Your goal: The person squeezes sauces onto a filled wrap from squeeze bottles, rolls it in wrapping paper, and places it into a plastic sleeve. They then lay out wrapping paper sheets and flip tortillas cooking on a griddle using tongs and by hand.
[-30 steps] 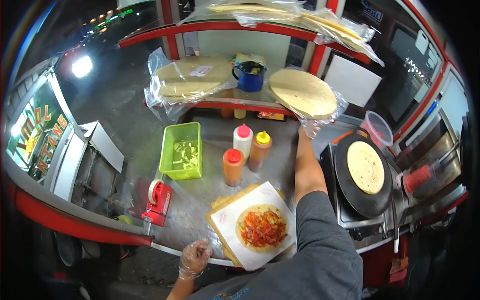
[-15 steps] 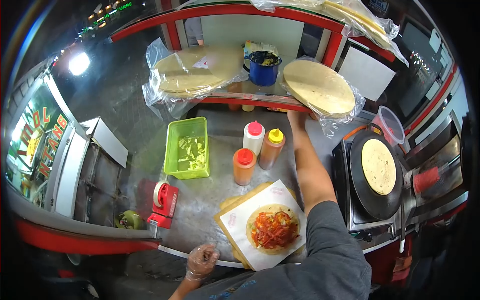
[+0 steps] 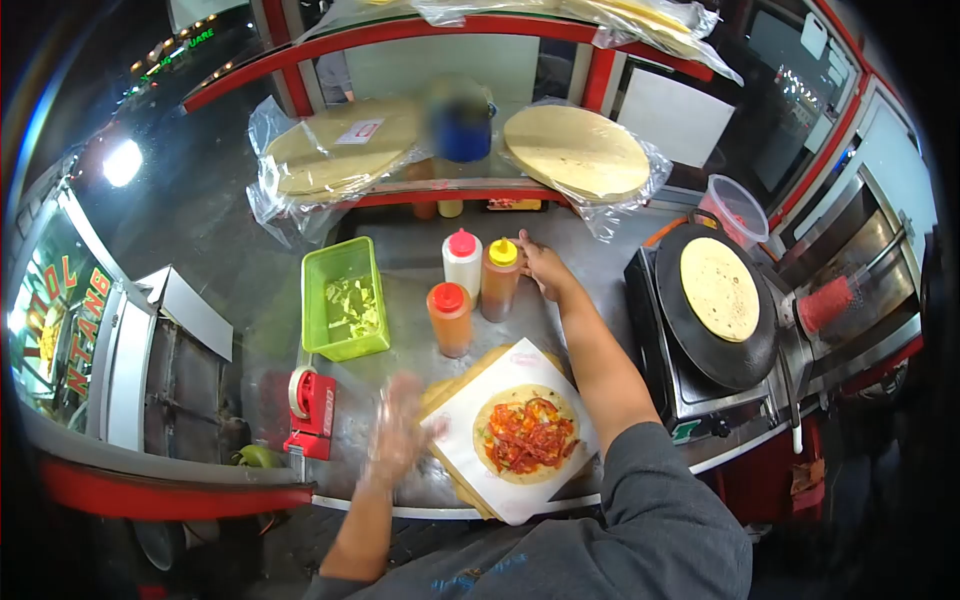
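My right hand is just right of the yellow-capped squeeze bottle, its fingers stretched apart; whether they touch the bottle I cannot tell. Beside that bottle are a white bottle with a pink-red cap and an orange sauce bottle with a red cap. Motion smears my left hand, in a clear plastic glove, at the left corner of the white paper sheet. A tortilla lies flat on this paper, covered with a red-sauced filling. More brown paper sheets show underneath.
A green tub of chopped greens and a red tape dispenser sit on the left. At right, a tortilla lies on the round black griddle. Bagged tortillas and a blue pot occupy the raised shelf.
My right hand has come out from beneath the shelf to the yellow-capped bottle. My left hand has risen from the counter's front edge toward the paper. The view has shifted slightly.
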Motion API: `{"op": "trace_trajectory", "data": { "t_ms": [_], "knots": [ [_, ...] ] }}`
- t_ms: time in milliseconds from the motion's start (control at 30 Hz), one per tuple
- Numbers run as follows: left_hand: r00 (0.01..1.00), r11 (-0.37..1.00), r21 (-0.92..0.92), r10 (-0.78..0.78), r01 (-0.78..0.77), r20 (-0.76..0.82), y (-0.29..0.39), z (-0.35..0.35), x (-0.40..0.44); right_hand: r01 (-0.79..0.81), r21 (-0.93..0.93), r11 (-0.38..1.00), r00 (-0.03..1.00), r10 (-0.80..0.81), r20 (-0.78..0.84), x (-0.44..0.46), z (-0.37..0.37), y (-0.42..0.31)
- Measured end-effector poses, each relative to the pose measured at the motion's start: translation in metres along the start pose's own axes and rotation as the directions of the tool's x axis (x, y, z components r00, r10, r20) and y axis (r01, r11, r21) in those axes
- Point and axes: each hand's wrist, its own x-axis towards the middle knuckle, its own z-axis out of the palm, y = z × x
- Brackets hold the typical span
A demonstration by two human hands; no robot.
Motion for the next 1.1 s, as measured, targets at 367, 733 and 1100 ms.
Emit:
{"op": "trace_trajectory", "data": {
  "t_ms": [367,733,1100],
  "knots": [
    [0.921,0.986,0.165,-0.062,-0.002,0.385,-0.021,0.083,0.204,0.364,-0.553,0.75,0.747,-0.59,-0.307,-0.296,-0.011,-0.01],
    [0.97,0.999,-0.024,0.052,-0.047,0.238,0.012,0.032,0.254,0.24,-0.722,0.649,0.732,-0.61,-0.305,-0.433,-0.003,0.095],
    [0.826,0.905,-0.097,0.33,-0.415,-0.457,0.085,0.098,0.213,0.349,-0.784,0.514,0.602,-0.764,-0.233,-0.43,-0.004,0.095]
  ]
}}
